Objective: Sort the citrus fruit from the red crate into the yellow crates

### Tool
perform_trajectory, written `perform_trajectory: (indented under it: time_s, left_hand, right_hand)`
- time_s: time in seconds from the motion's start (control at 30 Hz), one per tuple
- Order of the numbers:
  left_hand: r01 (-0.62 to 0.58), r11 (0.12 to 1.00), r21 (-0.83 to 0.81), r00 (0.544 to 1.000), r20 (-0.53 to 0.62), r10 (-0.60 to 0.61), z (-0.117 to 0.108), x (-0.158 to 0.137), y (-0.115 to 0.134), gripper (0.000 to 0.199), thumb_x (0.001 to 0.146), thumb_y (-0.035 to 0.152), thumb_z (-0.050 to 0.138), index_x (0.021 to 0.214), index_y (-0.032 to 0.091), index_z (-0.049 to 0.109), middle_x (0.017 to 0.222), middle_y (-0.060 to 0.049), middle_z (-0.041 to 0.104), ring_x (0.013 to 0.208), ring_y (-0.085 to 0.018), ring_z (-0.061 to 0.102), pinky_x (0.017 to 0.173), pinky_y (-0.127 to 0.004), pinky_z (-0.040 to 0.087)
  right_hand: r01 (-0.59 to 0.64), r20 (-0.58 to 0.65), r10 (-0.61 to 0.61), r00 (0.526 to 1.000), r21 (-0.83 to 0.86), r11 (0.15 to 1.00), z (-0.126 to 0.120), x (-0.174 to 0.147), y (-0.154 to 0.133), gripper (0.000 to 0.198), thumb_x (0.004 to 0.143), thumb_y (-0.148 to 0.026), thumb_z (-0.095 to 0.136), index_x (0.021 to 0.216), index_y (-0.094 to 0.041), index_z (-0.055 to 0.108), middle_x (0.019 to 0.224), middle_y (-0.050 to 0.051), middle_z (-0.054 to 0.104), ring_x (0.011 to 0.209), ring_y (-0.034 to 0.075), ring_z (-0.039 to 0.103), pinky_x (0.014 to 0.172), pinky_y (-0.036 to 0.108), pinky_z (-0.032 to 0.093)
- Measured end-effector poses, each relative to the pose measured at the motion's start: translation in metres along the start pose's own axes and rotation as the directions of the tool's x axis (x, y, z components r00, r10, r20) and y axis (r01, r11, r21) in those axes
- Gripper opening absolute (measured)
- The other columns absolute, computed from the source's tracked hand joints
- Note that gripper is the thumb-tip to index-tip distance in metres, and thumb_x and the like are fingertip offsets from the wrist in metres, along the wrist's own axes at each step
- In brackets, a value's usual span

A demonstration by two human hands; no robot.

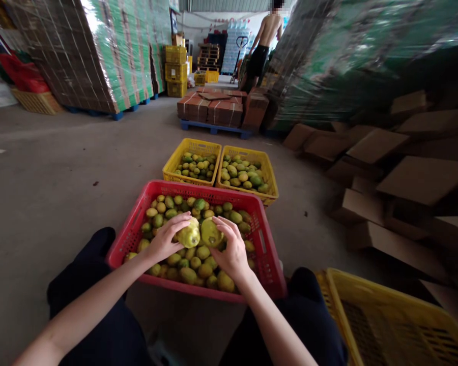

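Between my knees stands a red plastic crate [270, 254] holding many yellow-green lemons [188, 275]. My left hand [171, 234] is closed round a large, knobbly yellow lemon [190, 234] above the crate. My right hand [231, 244] grips another yellow-green lemon [210, 233], its blunt end with a brownish spot turned toward me. The two held lemons are side by side, very close together. My fingers cover their outer sides.
Two yellow crates [168, 165] of lemons stand just beyond the red one. A yellow crate [336, 290] is by my right knee. Cardboard boxes [423, 178] are heaped at right. Flattened cartons lie on a blue pallet [213, 128] ahead; a person [269, 33] stands farther back.
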State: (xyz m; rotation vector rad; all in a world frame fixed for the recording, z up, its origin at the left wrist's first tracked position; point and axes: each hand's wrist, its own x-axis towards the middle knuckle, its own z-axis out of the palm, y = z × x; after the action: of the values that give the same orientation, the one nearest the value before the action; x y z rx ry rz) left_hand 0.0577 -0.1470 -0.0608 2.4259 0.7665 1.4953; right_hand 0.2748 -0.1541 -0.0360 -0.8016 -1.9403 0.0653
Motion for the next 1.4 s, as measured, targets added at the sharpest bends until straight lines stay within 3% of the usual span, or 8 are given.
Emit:
perform_trajectory:
  time_s: [0.47,0.63,0.7,0.8,0.93,1.03,1.2,1.4]
  left_hand:
    - [-0.082,0.981,0.174,0.996,-0.022,0.087,-0.010,-0.010,-0.005,0.049,0.076,0.002,0.061,0.111,0.035,0.056,0.115,-0.002,0.053,0.121,-0.024,0.051,0.097,-0.044,0.049]
    - [0.274,0.960,-0.048,0.962,0.009,-0.274,-0.010,0.001,-0.002,0.070,0.059,0.034,0.083,0.121,0.027,0.050,0.114,-0.007,0.056,0.109,-0.025,0.057,0.092,-0.040,0.048]
    - [0.531,0.812,-0.242,0.847,0.124,-0.517,-0.005,0.004,-0.005,0.075,0.054,0.050,0.081,0.117,0.022,0.053,0.107,-0.008,0.060,0.098,-0.024,0.060,0.083,-0.034,0.050]
    - [0.765,0.441,-0.470,0.607,0.298,-0.737,0.009,-0.001,-0.008,0.066,0.059,0.063,0.072,0.104,0.017,0.060,0.096,-0.006,0.065,0.087,-0.020,0.062,0.072,-0.027,0.050]
    - [0.810,-0.106,-0.577,0.271,0.528,-0.805,0.024,-0.008,-0.005,0.063,0.070,0.066,0.061,0.109,0.017,0.060,0.093,-0.007,0.069,0.073,-0.018,0.064,0.057,-0.025,0.050]
    - [0.775,-0.323,-0.543,0.120,0.628,-0.769,0.026,-0.006,0.000,0.057,0.078,0.062,0.056,0.108,0.014,0.062,0.085,-0.008,0.070,0.061,-0.015,0.064,0.052,-0.025,0.052]
    - [0.708,-0.402,-0.580,0.077,0.630,-0.773,0.027,-0.004,-0.004,0.054,0.080,0.058,0.056,0.109,0.013,0.062,0.086,-0.008,0.071,0.064,-0.016,0.065,0.054,-0.025,0.054]
    - [0.559,-0.377,-0.738,0.264,0.590,-0.763,0.024,0.007,-0.008,0.048,0.083,0.053,0.056,0.113,0.017,0.059,0.098,-0.007,0.068,0.087,-0.018,0.066,0.076,-0.030,0.055]
  right_hand:
    - [0.084,0.023,-0.086,0.996,0.086,0.993,0.000,-0.003,0.000,0.059,0.074,-0.004,0.055,0.124,-0.028,0.037,0.126,0.011,0.058,0.122,0.027,0.051,0.089,0.052,0.050]
    - [-0.260,0.063,0.252,0.966,0.272,0.927,0.000,0.002,0.000,0.054,0.068,-0.021,0.074,0.114,-0.027,0.046,0.115,0.008,0.060,0.108,0.025,0.058,0.088,0.045,0.050]
    - [-0.515,0.221,0.466,0.857,0.411,0.752,0.001,0.004,0.001,0.052,0.063,-0.035,0.078,0.106,-0.023,0.051,0.102,0.005,0.063,0.094,0.022,0.062,0.079,0.037,0.053]
    - [-0.778,0.455,0.657,0.600,0.523,0.348,0.007,0.006,0.003,0.044,0.065,-0.052,0.073,0.089,-0.020,0.054,0.078,-0.001,0.061,0.068,0.014,0.060,0.058,0.025,0.051]
    - [-0.870,0.638,0.745,0.194,0.463,-0.170,0.020,0.005,0.007,0.042,0.074,-0.059,0.061,0.081,-0.018,0.056,0.063,-0.002,0.058,0.048,0.010,0.053,0.036,0.019,0.041]
    - [-0.833,0.728,0.683,0.060,0.413,-0.367,0.028,0.005,0.008,0.039,0.080,-0.055,0.056,0.080,-0.016,0.059,0.065,0.002,0.064,0.046,0.010,0.055,0.035,0.019,0.043]
    - [-0.795,0.747,0.664,0.041,0.427,-0.431,0.030,0.004,0.011,0.035,0.083,-0.051,0.056,0.082,-0.017,0.060,0.067,0.002,0.066,0.048,0.010,0.058,0.039,0.019,0.045]
    - [-0.723,0.739,0.628,0.243,0.570,-0.390,0.027,0.006,0.010,0.032,0.084,-0.046,0.057,0.101,-0.018,0.059,0.091,0.005,0.070,0.070,0.015,0.066,0.054,0.024,0.050]
